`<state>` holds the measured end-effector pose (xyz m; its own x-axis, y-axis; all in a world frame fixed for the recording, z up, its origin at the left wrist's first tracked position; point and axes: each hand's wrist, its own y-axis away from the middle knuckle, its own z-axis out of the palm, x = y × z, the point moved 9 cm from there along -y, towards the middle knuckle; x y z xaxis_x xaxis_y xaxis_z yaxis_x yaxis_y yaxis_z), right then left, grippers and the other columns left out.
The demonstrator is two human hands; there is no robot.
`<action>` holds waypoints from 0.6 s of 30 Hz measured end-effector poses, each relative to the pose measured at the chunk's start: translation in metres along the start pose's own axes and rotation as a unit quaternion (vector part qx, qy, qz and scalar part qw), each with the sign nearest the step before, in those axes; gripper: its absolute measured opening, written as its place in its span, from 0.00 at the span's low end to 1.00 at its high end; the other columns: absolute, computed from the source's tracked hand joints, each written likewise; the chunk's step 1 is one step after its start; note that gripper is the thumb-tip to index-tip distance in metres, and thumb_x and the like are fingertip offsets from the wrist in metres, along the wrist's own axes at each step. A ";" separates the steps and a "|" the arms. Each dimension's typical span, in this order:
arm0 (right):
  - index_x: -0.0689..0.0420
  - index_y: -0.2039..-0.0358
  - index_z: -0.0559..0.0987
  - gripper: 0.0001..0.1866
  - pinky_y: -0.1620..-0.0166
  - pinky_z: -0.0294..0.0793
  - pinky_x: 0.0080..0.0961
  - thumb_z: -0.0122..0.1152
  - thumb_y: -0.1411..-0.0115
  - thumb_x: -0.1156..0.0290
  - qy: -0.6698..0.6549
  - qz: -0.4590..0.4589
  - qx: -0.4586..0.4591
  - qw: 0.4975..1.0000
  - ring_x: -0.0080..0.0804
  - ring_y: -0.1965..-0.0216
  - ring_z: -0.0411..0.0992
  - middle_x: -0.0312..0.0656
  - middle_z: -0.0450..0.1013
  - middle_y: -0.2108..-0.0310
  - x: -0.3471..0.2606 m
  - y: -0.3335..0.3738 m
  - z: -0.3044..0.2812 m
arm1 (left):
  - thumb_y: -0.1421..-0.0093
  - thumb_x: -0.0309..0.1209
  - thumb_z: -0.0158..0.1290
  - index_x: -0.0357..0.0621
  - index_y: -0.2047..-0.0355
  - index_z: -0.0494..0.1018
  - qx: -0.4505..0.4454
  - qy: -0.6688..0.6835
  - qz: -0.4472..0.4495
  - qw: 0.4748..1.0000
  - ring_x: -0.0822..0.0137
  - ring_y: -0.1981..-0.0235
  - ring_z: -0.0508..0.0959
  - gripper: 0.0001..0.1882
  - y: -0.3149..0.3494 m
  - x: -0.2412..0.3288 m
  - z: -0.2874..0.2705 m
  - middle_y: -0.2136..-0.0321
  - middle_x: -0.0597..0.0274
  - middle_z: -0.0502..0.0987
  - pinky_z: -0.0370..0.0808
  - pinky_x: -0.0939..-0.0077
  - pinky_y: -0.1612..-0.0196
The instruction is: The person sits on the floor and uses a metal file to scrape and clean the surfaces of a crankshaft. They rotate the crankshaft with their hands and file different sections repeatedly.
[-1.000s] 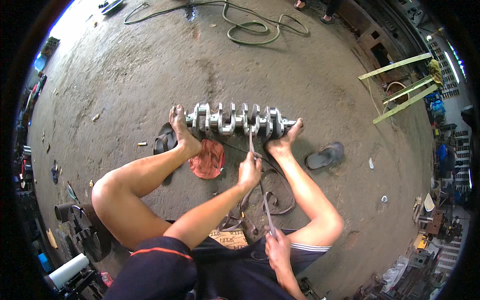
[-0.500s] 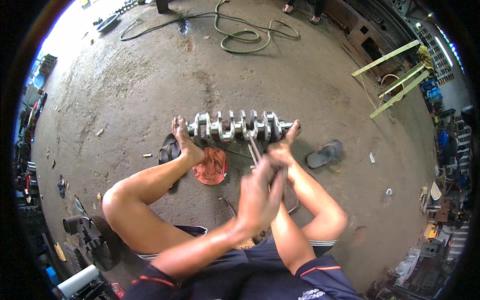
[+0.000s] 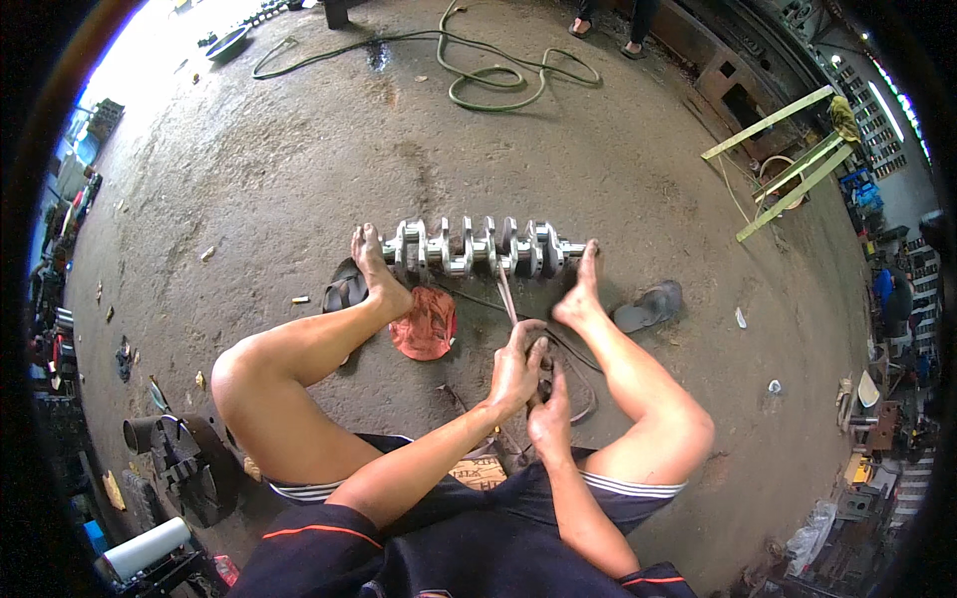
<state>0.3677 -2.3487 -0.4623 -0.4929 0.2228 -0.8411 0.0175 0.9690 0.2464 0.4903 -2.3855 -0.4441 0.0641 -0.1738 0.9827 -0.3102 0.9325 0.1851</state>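
A shiny metal crankshaft (image 3: 459, 246) lies crosswise on the floor, with my bare feet against its two ends. From its middle, the two strands of a narrow brownish strap (image 3: 506, 296) run back toward me, close together. My left hand (image 3: 516, 374) is closed around the strands. Just below and to the right, my right hand (image 3: 549, 417) is closed too, its fingers curled near the left thumb at the strap's ends. Loose strap hangs in a curve beside the right hand. How the strap passes round the crankshaft is hidden.
An orange-red cloth (image 3: 424, 324) lies near my left foot. Dark sandals (image 3: 648, 307) sit by both feet. A green hose (image 3: 498, 85) coils farther off, near another person's feet (image 3: 632, 48). A pale green metal frame (image 3: 797, 189) stands at right, and dark machine parts (image 3: 184, 463) lie at left.
My hands have shifted slightly downward and apart, so both now show. Earlier the left hand was blurred and covered the right. The crankshaft stays between my feet.
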 end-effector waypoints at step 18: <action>0.59 0.71 0.74 0.17 0.79 0.55 0.20 0.51 0.31 0.58 -0.224 0.035 -0.058 0.972 0.15 0.82 0.57 0.27 0.59 0.85 -0.030 -0.006 0.047 | 0.40 0.31 0.55 0.38 0.49 0.69 0.139 -0.133 -0.036 0.981 0.61 0.56 0.78 0.20 -0.071 -0.068 -0.129 0.53 0.49 0.77 0.73 0.69 0.51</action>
<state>0.4236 -2.3562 -0.4615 -0.0648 0.3366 -0.9394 -0.0747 0.9371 0.3410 0.6303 -2.3993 -0.5249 -0.1428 -0.3462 0.9272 -0.5634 0.7987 0.2114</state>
